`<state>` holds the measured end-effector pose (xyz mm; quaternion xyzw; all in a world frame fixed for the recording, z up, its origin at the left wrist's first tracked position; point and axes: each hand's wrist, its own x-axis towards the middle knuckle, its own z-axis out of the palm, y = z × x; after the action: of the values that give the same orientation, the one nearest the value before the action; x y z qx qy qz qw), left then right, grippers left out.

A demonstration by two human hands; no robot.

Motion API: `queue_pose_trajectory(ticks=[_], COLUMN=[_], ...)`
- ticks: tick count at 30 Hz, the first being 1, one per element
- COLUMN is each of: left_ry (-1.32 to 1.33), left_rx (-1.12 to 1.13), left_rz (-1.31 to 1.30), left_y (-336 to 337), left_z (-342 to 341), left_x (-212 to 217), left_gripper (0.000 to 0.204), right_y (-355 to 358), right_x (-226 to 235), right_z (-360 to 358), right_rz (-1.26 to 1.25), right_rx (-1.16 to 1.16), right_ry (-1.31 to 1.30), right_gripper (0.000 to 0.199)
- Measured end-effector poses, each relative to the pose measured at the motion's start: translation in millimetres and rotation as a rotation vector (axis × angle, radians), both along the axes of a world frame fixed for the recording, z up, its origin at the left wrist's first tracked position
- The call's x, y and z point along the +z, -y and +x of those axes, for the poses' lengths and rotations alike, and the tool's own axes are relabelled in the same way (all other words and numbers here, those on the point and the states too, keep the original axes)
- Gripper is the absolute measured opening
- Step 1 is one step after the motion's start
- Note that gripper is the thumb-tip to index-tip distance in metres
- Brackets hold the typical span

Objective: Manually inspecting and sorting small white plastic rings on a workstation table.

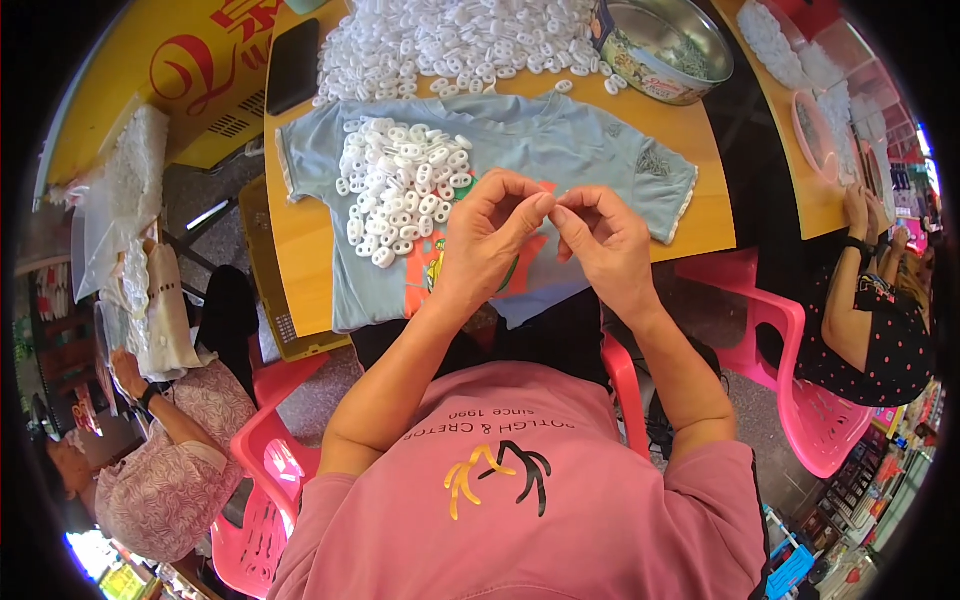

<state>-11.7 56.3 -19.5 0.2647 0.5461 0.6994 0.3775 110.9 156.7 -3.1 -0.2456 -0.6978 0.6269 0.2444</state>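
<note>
My left hand (pixel 490 240) and my right hand (pixel 608 245) meet fingertip to fingertip above a light blue T-shirt (pixel 545 125) spread on the table. Thumb and forefinger are pinched on each hand; whatever lies between them is too small to make out. Just left of my left hand, a heap of white oval plastic pieces with two holes (pixel 395 190) rests on the shirt. A far larger pile of the same white pieces (pixel 450 40) covers the table's back. To its right stands a round metal tin (pixel 655 85) holding small greyish bits.
A black phone (pixel 293 66) lies at the back left of the wooden table (pixel 300 290). People sit on both sides, one in a patterned top (pixel 180 460), another in dotted black (pixel 850 330). Pink plastic chairs (pixel 800 400) and a yellow crate (pixel 265 270) flank the table.
</note>
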Motion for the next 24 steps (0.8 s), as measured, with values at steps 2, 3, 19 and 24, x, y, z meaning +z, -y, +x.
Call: queue_pose_trajectory(ticks=[2, 3, 19, 24], left_ry=[0.066, 0.134, 0.229, 0.242], left_rx=[-0.029, -0.056, -0.082, -0.096], left_rz=[-0.01, -0.022, -0.022, -0.025], left_y=[2, 2, 2, 2], left_z=[0, 1, 2, 1], left_x=[5, 6, -10, -10], left_gripper=[0.016, 0.017, 0.016, 0.015], right_y=[1, 0, -84, -107], right_x=[1, 2, 14, 13], right_z=[0, -1, 6, 4], right_rz=[-0.189, -0.255, 0.833, 1.1], right_rx=[0.01, 0.019, -0.013, 0.159], right_ry=[-0.015, -0.034, 0.215, 0.294], right_gripper=[0.014, 0.015, 0.007, 0.009])
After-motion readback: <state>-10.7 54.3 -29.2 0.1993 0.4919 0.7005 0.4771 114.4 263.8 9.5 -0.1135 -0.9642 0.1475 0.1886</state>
